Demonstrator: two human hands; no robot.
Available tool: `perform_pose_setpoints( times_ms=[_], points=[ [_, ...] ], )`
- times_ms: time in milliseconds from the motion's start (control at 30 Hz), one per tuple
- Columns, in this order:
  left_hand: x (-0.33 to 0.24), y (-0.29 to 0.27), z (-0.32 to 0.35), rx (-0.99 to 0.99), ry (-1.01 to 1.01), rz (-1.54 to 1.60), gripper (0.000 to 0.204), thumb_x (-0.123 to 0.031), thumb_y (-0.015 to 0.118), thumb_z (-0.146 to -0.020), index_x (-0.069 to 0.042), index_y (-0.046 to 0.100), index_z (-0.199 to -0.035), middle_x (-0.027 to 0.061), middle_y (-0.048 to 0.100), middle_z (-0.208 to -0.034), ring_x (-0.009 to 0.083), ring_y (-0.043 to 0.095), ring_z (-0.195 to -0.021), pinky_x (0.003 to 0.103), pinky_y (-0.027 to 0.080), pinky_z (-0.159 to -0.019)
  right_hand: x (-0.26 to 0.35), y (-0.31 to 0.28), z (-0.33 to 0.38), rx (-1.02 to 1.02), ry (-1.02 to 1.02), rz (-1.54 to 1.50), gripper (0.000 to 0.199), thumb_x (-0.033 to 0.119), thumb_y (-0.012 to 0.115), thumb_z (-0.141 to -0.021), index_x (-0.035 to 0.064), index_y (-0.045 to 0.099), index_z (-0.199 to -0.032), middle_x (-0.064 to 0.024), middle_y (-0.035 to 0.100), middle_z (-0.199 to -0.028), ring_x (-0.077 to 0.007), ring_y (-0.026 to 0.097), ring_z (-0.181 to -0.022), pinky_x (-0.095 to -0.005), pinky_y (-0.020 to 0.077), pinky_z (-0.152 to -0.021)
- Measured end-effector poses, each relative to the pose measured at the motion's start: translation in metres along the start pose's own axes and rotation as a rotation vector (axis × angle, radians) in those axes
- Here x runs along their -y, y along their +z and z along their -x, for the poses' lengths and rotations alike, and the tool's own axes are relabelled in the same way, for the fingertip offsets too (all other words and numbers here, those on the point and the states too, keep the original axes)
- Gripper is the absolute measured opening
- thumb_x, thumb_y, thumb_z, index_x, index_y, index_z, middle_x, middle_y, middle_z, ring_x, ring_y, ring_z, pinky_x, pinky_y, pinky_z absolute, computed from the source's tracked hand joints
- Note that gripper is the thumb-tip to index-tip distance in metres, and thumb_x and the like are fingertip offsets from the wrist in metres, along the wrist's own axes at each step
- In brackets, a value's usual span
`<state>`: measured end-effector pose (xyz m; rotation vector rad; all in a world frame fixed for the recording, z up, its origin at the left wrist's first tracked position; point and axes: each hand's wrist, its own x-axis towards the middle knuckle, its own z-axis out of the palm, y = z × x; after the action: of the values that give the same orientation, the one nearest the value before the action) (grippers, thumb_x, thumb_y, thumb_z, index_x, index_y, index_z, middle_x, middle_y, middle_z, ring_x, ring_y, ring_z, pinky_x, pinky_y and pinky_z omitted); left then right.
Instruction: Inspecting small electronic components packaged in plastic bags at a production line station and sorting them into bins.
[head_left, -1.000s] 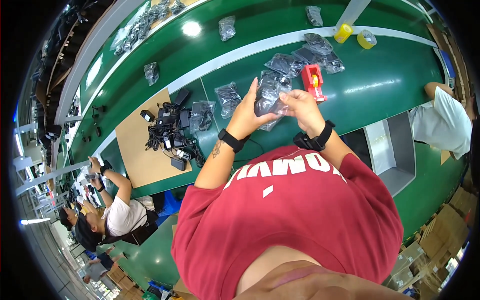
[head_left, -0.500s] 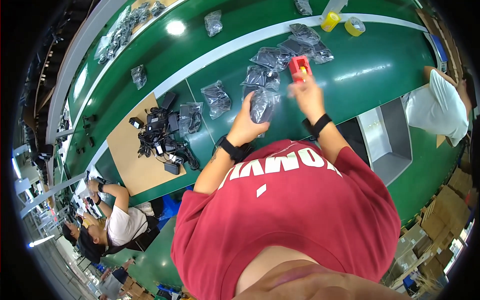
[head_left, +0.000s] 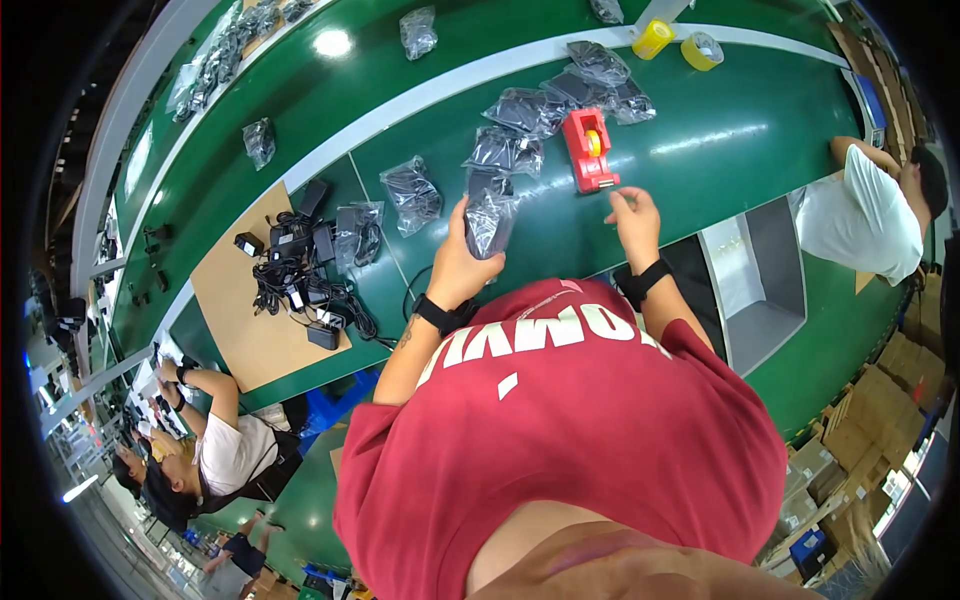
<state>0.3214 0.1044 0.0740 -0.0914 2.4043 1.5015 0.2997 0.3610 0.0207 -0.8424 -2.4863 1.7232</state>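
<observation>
- From the head view, my only feed, I see the left hand (head_left: 466, 274) with its fingers wrapped around the bagged pack (head_left: 489, 226), which sits in front of the person's chest, over the near part of the desk (head_left: 690, 170).
- The right hand (head_left: 635, 226) is just beside the cutter end of the red tape dispenser (head_left: 579, 158); its fingers look narrow, thumb close to forefinger, but I can't make out whether they pinch a strip of tape.
- My worry is the cutter edge: fingers that close could get nicked, or a light dispenser might slide if tugged.
- Slick film could let the pack slip in a one-sided grip, and loose folds might make tape crease.
- Materials: crinkled, glossy clear plastic over a dark, blocky shape; hard red plastic around a yellow tape roll (head_left: 594, 143); smooth green desktop; tangled black cables (head_left: 292, 270) on a flat brown sheet (head_left: 225, 325).
</observation>
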Motion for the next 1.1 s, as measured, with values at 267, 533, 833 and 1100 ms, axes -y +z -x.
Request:
perform_pose_setpoints(
  times_ms=[267, 533, 833, 1100],
  points=[
    [-0.009, 0.006, -0.003, 0.101, -0.066, 0.021, 0.083, -0.015, 0.062, -0.061, -0.004, 0.017, -0.13, 0.0187, 0.059, -0.086, 0.0302, 0.06, -0.073, 0.035, 0.047, -0.066, -0.034, 0.002, -0.01, -0.053, 0.123, 0.648, 0.027, 0.03, 0.054, -0.075, 0.0041, 0.061, -0.072, -0.0171, 0.059, -0.069, -0.0366, 0.057, -0.067, -0.0433, 0.0446, -0.061],
    [-0.006, 0.019, -0.007, -0.107, 0.11, -0.239, 0.079, -0.015, 0.064, -0.061, -0.004, 0.023, -0.127, 0.0229, 0.057, -0.085, 0.0379, 0.057, -0.073, 0.041, 0.046, -0.062, 0.053, 0.042, 0.064, 0.662, -0.17, -0.133, 0.017, 0.017, 0.059, -0.079, 0.0007, 0.058, -0.074, -0.0008, 0.053, -0.059, -0.0058, 0.048, -0.05, -0.021, 0.0377, -0.044],
    [-0.003, 0.021, 0.005, -0.241, 0.163, -0.407, 0.074, -0.017, 0.063, -0.064, -0.007, 0.027, -0.127, 0.0205, 0.055, -0.08, 0.036, 0.056, -0.066, 0.042, 0.046, -0.054, 0.066, 0.062, 0.071, 0.545, -0.278, 0.263, 0.027, 0.025, 0.062, -0.076, -0.0009, 0.056, -0.069, -0.0031, 0.055, -0.055, -0.0079, 0.049, -0.046, -0.0224, 0.0372, -0.041],
    [-0.005, 0.008, 0.007, 0.082, -0.023, 0.085, 0.078, -0.012, 0.065, -0.061, -0.001, 0.024, -0.127, 0.02, 0.05, -0.107, 0.0271, 0.054, -0.092, 0.032, 0.044, -0.076, 0.062, 0.054, 0.04, 1.007, 0.056, 0.014, 0.023, 0.017, 0.06, -0.079, -0.0027, 0.054, -0.09, -0.0029, 0.056, -0.068, -0.0083, 0.053, -0.057, -0.0221, 0.041, -0.051]
  ],
)
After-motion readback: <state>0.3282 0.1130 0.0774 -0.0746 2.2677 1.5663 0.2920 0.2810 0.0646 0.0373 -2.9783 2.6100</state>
